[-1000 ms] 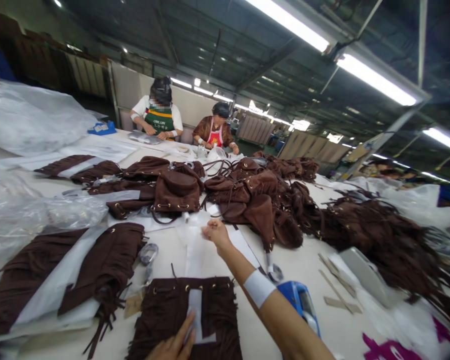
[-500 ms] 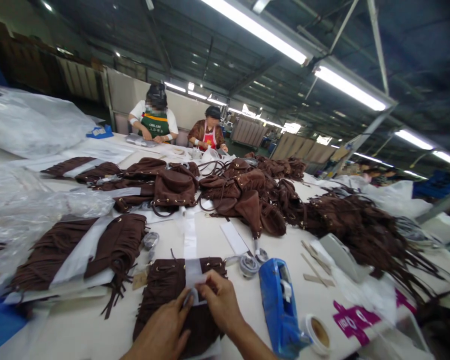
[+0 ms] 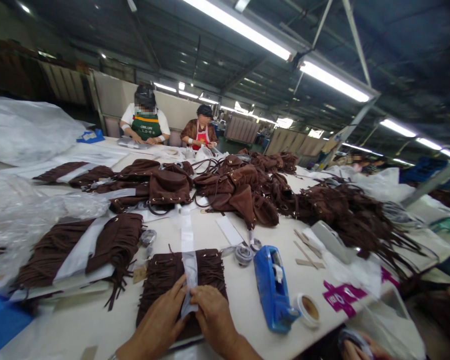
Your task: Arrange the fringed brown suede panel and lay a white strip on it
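A dark brown fringed bag point(image 3: 161, 272) lies flat near the table's front edge. Down its middle runs a strip of whitish wrapping point(image 3: 189, 265), which extends past the bag's top. Both hands are on this strip. My left hand point(image 3: 161, 315) rests over the bag's left part, fingers bent against the strip's left edge. My right hand point(image 3: 212, 312) has its fingers closed at the strip's right edge, near its lower end.
A blue tape dispenser point(image 3: 273, 290) and a tape roll point(image 3: 307, 310) stand at right. Brown bags point(image 3: 170, 185) pile up behind. A wrapped bag point(image 3: 60, 250) and clear plastic point(image 3: 33, 205) lie left. Another person's hand point(image 3: 352, 350) shows at lower right; two people work across the table.
The rolled end between my fingers now lies as a flattened strip lower on the bag. Both hands have shifted slightly. Another person's hand has appeared at lower right, and the view has turned a little.
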The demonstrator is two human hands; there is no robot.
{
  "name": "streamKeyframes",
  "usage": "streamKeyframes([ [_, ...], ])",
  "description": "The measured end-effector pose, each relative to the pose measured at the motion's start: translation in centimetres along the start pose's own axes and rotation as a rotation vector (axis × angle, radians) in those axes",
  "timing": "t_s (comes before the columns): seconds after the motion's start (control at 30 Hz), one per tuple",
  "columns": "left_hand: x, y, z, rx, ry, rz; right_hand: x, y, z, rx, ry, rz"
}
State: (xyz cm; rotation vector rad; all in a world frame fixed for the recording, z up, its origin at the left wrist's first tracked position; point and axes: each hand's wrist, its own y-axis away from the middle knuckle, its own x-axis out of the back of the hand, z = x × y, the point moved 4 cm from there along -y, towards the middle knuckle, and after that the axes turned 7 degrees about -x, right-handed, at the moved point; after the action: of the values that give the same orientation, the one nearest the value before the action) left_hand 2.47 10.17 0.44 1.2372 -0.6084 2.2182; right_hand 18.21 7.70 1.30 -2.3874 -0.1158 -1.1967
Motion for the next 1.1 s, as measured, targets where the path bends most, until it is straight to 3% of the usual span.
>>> streamKeyframes([
  [0.3, -0.5, 0.3, -0.6, 0.001, 0.066, 0.092, -1.0, 0.4, 0.4, 0.101, 0.132, -0.008],
  [0.5, -0.8, 0.9, -1.1, -0.075, -0.069, 0.286, -1.5, 0.3, 0.4, 0.101, 0.164, -0.029],
  [0.6, -1.1, 0.8, -1.1, -0.129, -0.132, 0.222, -1.2, 0.5, 0.2, 0.064, 0.156, -0.082],
  [0.73, -1.6, 0.6, -1.6, -0.158, -0.154, 0.137, 0.9, 0.2, -0.6, 0.042, 0.052, -0.208],
  [0.8, -1.6, 0.6, -1.8, -0.143, -0.156, 0.139, 2.4, -1.0, -0.5, -0.015, -0.001, -0.202],
  [0.9, -1.5, 0.7, -1.6, -0.144, -0.181, 0.123, 3.8, -4.6, 1.1, -0.218, 0.09, -0.074],
  [1.0, -1.6, 0.7, -1.3, -0.138, -0.217, 0.092, 2.8, -8.9, 3.3, -0.345, 0.254, -0.062],
  [1.1, -1.9, 0.6, -1.4, -0.13, -0.256, 0.074, 0.6, -12.1, 5.1, -0.357, 0.298, -0.112],
])
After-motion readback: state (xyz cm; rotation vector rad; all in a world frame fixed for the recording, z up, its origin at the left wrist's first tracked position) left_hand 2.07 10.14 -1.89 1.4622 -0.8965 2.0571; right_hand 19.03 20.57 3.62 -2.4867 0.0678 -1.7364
